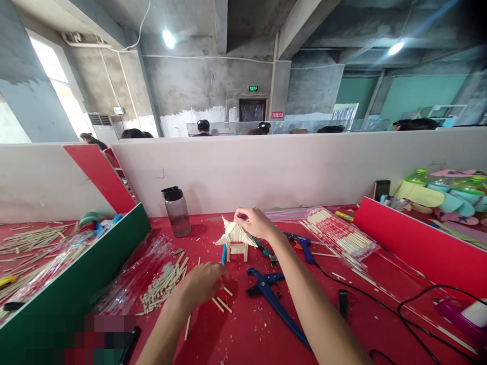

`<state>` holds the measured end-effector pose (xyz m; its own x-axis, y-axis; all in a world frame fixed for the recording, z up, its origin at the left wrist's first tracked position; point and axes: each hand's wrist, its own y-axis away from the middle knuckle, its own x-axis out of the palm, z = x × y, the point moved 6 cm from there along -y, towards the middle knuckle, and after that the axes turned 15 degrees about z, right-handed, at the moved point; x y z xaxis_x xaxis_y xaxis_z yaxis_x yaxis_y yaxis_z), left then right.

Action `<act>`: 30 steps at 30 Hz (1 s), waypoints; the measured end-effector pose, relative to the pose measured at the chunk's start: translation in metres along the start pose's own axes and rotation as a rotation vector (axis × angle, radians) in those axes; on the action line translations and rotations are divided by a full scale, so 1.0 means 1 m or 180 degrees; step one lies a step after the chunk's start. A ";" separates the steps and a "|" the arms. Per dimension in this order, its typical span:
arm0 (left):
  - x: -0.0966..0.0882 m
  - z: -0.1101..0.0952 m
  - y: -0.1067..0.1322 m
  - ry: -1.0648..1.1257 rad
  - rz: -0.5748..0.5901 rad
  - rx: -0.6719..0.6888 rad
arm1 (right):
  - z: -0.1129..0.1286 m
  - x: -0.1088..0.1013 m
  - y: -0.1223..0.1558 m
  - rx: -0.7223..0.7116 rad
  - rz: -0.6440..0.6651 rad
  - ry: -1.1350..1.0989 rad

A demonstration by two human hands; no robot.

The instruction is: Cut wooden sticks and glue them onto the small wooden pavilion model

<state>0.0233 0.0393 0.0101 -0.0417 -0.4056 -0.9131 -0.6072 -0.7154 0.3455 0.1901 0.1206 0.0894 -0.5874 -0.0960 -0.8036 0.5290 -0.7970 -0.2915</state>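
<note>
Head view: the little stick pavilion (234,234) is standing on the red table (247,339), right hand (254,223) up at its roof peak, fingertips bunched but can't tell if they're really pinching it. Left hand (203,281) is blurry over some loose sticks (222,304), grip unclear too. Probably feather-light, stiff but fragile, so I'd hold the legs, not those pointy eaves

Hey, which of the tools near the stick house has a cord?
The blue-and-orange glue gun, right of your right hand: a black cord trails from its handle. The big blue cutter and green pliers show none.
</note>
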 end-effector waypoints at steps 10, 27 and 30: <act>0.008 -0.017 -0.008 -0.0291 -0.0110 0.0123 | -0.001 0.001 -0.001 -0.0013 -0.0002 0.0000; 0.002 -0.041 -0.051 -0.0785 -0.0471 -0.0793 | 0.000 -0.001 0.000 0.0038 -0.0030 -0.0007; 0.007 -0.040 -0.047 -0.0675 -0.0471 -0.0674 | 0.002 -0.001 0.001 0.0018 -0.0012 -0.0021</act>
<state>0.0833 0.0477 -0.0043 -0.1430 -0.1769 -0.9738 -0.4415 -0.8692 0.2227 0.1902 0.1190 0.0911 -0.5935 -0.0968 -0.7990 0.5233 -0.8006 -0.2917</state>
